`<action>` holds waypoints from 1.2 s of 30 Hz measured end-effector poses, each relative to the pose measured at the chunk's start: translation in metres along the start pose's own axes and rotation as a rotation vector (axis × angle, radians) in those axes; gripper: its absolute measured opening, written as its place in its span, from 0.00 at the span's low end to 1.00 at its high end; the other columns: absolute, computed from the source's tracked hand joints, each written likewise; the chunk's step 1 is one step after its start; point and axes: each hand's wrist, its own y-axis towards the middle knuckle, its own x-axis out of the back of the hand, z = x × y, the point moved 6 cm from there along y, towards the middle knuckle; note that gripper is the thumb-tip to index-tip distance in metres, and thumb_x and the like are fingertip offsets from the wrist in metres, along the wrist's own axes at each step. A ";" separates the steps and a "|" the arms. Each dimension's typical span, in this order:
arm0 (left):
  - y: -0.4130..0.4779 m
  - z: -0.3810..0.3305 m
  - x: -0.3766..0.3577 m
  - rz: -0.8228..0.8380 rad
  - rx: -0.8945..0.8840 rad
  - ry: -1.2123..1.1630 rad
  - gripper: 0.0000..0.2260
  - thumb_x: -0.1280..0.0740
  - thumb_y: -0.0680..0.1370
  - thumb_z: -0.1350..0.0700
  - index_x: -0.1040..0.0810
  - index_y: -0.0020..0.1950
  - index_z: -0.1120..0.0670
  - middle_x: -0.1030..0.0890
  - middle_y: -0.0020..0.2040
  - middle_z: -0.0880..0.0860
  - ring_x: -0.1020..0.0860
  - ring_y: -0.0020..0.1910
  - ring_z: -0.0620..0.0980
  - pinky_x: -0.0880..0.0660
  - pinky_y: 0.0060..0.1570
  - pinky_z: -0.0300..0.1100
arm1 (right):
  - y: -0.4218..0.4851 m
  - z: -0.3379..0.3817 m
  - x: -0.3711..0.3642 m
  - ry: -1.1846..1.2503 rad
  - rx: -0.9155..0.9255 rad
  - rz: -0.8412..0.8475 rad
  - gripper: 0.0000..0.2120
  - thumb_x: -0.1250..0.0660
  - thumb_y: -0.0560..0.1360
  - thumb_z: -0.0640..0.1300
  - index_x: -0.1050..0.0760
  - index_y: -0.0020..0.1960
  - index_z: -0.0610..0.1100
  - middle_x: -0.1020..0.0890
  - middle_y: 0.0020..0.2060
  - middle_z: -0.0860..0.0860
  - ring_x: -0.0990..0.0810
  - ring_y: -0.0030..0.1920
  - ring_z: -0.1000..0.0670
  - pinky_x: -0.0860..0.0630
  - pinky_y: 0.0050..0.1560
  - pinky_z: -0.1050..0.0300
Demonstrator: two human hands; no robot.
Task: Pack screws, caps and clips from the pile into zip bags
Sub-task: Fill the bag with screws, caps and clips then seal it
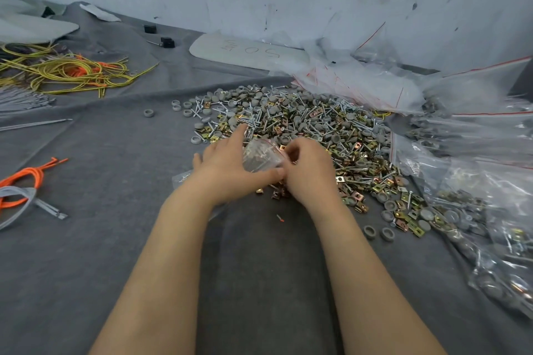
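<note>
Centre frame: left hand (pixel 227 164) and right hand (pixel 310 167) both grip a small clear zip bag (pixel 261 157), left thumb under it and right fingers curled at its right side, over the pile's (pixel 317 124) near-left edge. Filled bags (pixel 476 225) crowd the right edge; wires (pixel 66 72) upper left. Grey bench (pixel 115 253) bare lower left.

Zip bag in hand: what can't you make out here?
Head view only.
- zip bag contents and seal: blurred film, covered by left hand and right hand.
- Right fingertips: curled out of sight behind the hand's back.
- Filled bags at right: cut off by the frame edge, glare hides their count.
</note>
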 end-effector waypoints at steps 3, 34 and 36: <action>0.000 0.001 -0.004 0.005 0.019 0.110 0.53 0.31 0.64 0.30 0.57 0.78 0.46 0.45 0.78 0.53 0.50 0.77 0.55 0.55 0.74 0.60 | 0.005 -0.012 0.023 0.262 -0.054 -0.106 0.04 0.35 0.76 0.45 0.24 0.45 0.45 0.21 0.38 0.54 0.24 0.40 0.53 0.30 0.42 0.58; -0.005 -0.014 0.024 -0.445 -0.089 -0.346 0.40 0.27 0.72 0.50 0.45 0.78 0.52 0.36 0.75 0.52 0.37 0.72 0.50 0.40 0.69 0.43 | -0.006 0.009 0.006 -0.069 0.078 0.287 0.06 0.30 0.73 0.52 0.20 0.48 0.52 0.21 0.51 0.49 0.24 0.56 0.46 0.28 0.58 0.51; -0.007 -0.012 0.029 -0.489 -0.078 -0.377 0.39 0.27 0.72 0.50 0.45 0.78 0.52 0.36 0.75 0.52 0.37 0.72 0.50 0.39 0.70 0.45 | -0.011 0.016 -0.004 -0.170 0.074 0.351 0.07 0.29 0.72 0.54 0.22 0.47 0.54 0.25 0.55 0.47 0.29 0.60 0.43 0.31 0.62 0.47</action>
